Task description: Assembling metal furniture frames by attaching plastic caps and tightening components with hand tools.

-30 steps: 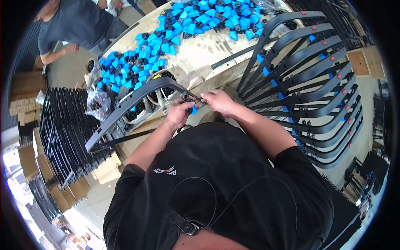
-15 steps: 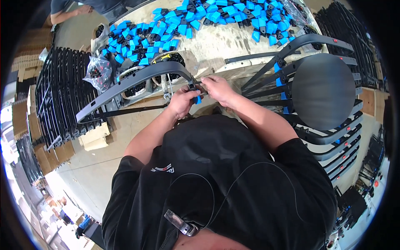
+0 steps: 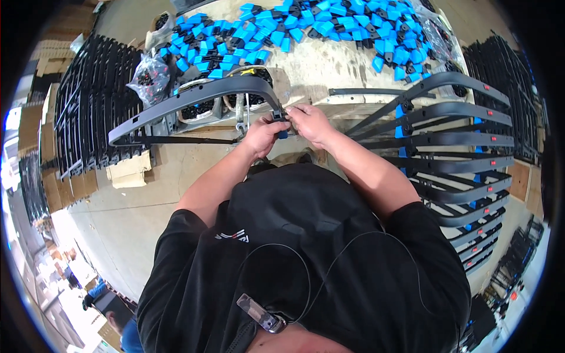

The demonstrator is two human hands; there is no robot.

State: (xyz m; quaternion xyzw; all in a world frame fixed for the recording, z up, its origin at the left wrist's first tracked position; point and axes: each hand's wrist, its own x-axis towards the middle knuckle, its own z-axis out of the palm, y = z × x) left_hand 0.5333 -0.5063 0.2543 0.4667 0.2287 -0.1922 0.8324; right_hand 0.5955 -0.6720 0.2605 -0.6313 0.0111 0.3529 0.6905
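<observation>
Nearest the camera, the person's black shirt [image 3: 318, 265] fills the lower middle of the view, with both bare forearms rising from it toward the workbench [image 3: 329, 65]. Just above, the left hand [image 3: 263, 134] and the right hand [image 3: 312, 123] meet side by side at the right end of a long curved black frame part [image 3: 194, 97]; both hands are closed in a pinch on that end, where a small blue clip [image 3: 283, 134] shows between the fingers, touching the frame's tip. From the hands the frame part arches away to the person's left, and its far end sits well apart from them, above a thin straight bar that runs back toward the left hand. To the person's right, a fanned stack of similar curved frames [image 3: 459, 147] lies beside the right forearm, each carrying blue clips and small red marks. Under the arch of the held part stand open containers of dark small parts [image 3: 200, 110]. Beyond these, a clear bag of small parts [image 3: 150, 73] rests near the bench edge. Farther still, a large heap of loose blue clips [image 3: 318, 26] covers the far side of the workbench. At the left margin, rows of black frames [image 3: 88, 106] stand stacked on cardboard.
</observation>
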